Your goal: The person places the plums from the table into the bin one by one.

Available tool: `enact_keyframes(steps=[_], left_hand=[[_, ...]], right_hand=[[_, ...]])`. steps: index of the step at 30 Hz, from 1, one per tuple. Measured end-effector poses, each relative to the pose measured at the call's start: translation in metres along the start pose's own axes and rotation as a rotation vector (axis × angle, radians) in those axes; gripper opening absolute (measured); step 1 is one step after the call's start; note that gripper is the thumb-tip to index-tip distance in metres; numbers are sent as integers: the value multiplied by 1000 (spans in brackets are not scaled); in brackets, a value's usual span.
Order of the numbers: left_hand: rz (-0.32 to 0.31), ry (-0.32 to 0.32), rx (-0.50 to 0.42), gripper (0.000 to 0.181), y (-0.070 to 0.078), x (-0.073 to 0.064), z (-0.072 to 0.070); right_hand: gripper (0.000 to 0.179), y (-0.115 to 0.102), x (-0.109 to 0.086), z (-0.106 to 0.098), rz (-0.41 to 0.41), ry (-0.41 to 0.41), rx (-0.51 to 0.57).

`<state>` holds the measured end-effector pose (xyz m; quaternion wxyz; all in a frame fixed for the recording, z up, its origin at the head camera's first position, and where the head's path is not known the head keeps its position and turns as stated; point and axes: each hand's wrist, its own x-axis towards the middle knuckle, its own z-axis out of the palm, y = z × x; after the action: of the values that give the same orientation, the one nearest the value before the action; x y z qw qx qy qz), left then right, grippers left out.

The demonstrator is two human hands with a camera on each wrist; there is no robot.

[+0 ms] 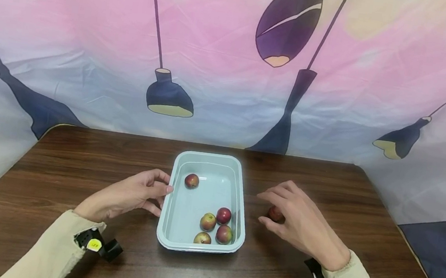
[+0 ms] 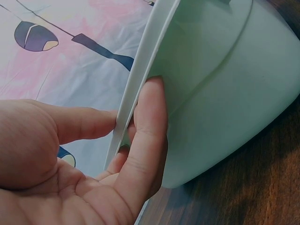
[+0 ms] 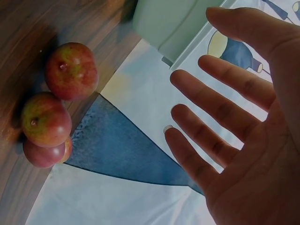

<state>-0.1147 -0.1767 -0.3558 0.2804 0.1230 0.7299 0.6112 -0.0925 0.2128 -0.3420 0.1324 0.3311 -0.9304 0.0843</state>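
A pale blue-green plastic tray (image 1: 205,197) stands on the table with several red and yellow-green plums (image 1: 207,221) inside. One plum (image 1: 192,181) lies alone near its far left corner; the others sit together at the near right. My left hand (image 1: 132,195) pinches the tray's left rim (image 2: 133,86), thumb on the inner side and fingers beneath the edge. To the right of the tray, my right hand (image 1: 300,220) hovers with spread fingers (image 3: 215,103) and an empty palm. Close by on the table are several more plums (image 3: 72,71), mostly hidden by that hand in the head view.
The dark wood-grain table (image 1: 91,155) extends on both sides of the tray. Behind it hangs a cloth backdrop (image 1: 220,92) printed with lamps, reaching down to the table's far edge. A black wrist strap (image 1: 97,244) with a camera is on the left sleeve.
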Motion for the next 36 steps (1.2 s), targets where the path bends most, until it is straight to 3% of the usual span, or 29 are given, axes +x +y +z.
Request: enact_keyframes(steps=[36], left_hand=[[2,5,-10,53,-1,1,0]], right_hand=[[45,15,0,1,59,-16,17]])
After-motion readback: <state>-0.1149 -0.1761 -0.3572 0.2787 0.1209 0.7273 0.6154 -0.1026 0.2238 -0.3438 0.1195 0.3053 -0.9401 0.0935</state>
